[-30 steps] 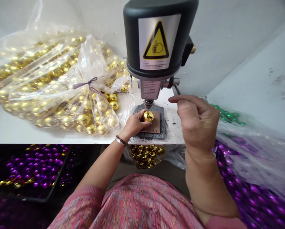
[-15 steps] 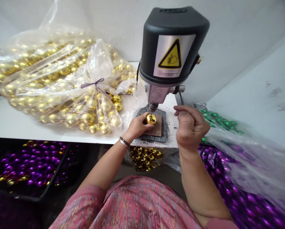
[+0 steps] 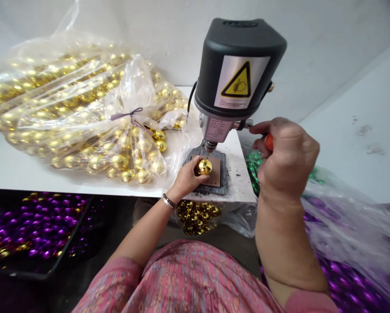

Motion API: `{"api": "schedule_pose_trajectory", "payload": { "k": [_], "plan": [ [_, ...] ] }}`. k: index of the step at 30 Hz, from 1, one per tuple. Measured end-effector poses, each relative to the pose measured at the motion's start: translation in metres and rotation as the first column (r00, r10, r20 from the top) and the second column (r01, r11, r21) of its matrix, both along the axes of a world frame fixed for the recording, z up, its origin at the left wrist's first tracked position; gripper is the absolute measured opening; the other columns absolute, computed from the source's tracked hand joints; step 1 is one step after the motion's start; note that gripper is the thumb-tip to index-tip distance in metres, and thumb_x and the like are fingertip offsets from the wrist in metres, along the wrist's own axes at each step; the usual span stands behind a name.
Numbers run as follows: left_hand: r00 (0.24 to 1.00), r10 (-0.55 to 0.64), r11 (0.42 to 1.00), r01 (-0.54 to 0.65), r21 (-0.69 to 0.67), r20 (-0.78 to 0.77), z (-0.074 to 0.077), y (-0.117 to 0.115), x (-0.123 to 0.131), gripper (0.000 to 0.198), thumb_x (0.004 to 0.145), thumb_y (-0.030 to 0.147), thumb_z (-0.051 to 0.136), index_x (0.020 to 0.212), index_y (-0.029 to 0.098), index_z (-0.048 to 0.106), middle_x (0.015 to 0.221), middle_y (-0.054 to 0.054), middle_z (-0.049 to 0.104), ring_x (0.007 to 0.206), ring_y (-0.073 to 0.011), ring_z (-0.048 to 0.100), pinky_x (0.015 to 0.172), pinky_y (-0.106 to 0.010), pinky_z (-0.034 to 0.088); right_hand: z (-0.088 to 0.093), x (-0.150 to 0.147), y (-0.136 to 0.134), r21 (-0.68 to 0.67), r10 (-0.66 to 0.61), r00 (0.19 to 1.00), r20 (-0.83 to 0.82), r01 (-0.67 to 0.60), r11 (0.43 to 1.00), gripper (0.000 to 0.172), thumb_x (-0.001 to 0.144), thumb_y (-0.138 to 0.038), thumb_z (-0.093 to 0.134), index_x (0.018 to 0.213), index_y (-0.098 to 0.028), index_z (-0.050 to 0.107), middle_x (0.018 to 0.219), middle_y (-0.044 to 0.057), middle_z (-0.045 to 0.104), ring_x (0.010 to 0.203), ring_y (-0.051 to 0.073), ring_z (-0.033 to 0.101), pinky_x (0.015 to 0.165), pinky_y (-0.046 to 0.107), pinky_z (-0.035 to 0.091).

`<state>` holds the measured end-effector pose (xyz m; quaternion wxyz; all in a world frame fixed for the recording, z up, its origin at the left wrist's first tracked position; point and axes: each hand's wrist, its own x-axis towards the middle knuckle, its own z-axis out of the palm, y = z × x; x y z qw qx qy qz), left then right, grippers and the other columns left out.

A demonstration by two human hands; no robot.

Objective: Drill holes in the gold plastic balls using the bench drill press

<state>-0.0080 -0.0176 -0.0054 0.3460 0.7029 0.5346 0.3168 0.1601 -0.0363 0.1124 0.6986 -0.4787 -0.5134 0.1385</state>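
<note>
A shiny gold ball [image 3: 204,167] sits beneath the bit of a black drill press [image 3: 240,65], over a brown board [image 3: 215,173] on the grey base [image 3: 224,182]. My left hand [image 3: 188,177] grips the ball between thumb and fingers from the left side. Right of the press, my raised right hand [image 3: 286,156] is wrapped round a lever with a red knob [image 3: 268,141]. The bit's tip is just above or at the top of the ball; contact is hard to tell. Dark shavings lie around the base.
A tied clear bag of gold balls [image 3: 84,121] covers much of the white table [image 3: 142,188]. Below the front edge hangs a bag of gold pieces [image 3: 198,217]. Purple balls [image 3: 35,226] fill a dark bin at left; green [image 3: 254,167] and purple balls [image 3: 345,278] lie right.
My right hand has moved up and right, and the red knob now shows in it. The gold ball has turned and shifted slightly left in my left hand, and the drill bit shows more clearly above it.
</note>
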Motion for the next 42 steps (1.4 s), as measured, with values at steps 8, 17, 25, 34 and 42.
{"api": "schedule_pose_trajectory", "payload": {
  "k": [8,17,25,34,42],
  "plan": [
    [0.997,-0.083,0.996,0.082,0.043,0.011,0.004,-0.046,-0.027,0.055,0.076,0.021,0.074,0.128,0.018,0.057,0.121,-0.009,0.069,0.108,-0.0208,0.065,0.095,-0.032,0.05,0.003,-0.001,0.002,0.017,0.057,0.993,-0.104,-0.056,0.998,0.025,0.086,-0.03,0.051,0.066,-0.017,0.058,0.054,-0.004,0.047,0.051,0.006,0.039,0.053,0.027,0.033],
    [0.976,-0.164,0.986,0.166,0.001,-0.143,0.017,-0.032,-0.068,0.051,0.084,0.037,0.071,0.131,0.02,0.063,0.114,-0.009,0.073,0.09,-0.0188,0.067,0.087,-0.033,0.054,0.002,-0.002,0.0,0.018,0.044,0.995,-0.092,-0.042,0.999,0.03,0.086,-0.034,0.053,0.065,-0.016,0.065,0.05,-0.004,0.043,0.048,0.007,0.037,0.052,0.029,0.032],
    [0.658,0.304,0.951,-0.163,0.263,-0.689,0.037,0.08,-0.092,0.033,0.087,0.017,0.051,0.113,0.01,0.069,0.114,-0.025,0.069,0.12,-0.0394,0.053,0.102,-0.054,0.035,-0.001,0.0,-0.003,0.012,0.059,0.996,-0.071,-0.059,0.998,0.031,0.086,-0.035,0.054,0.067,-0.016,0.07,0.052,-0.002,0.046,0.049,0.007,0.039,0.051,0.028,0.03],
    [0.47,0.155,0.988,-0.058,0.144,-0.869,0.024,0.098,-0.088,0.026,0.081,0.023,0.058,0.102,0.011,0.069,0.09,-0.022,0.072,0.103,-0.0389,0.061,0.102,-0.056,0.031,-0.002,-0.001,-0.007,-0.002,0.081,0.994,-0.066,-0.082,0.997,0.03,0.087,-0.038,0.055,0.072,-0.017,0.071,0.065,0.001,0.062,0.068,0.011,0.057,0.062,0.028,0.038],
    [0.987,-0.009,0.998,0.019,0.059,-0.16,0.032,0.046,-0.078,0.067,0.077,0.04,0.072,0.137,0.016,0.055,0.115,-0.01,0.071,0.096,-0.02,0.066,0.089,-0.032,0.051,-0.006,0.003,-0.006,-0.006,0.114,0.993,-0.006,-0.114,0.993,0.03,0.091,-0.04,0.052,0.076,-0.021,0.072,0.058,-0.002,0.051,0.069,0.011,0.059,0.069,0.028,0.046]
  ]
}}
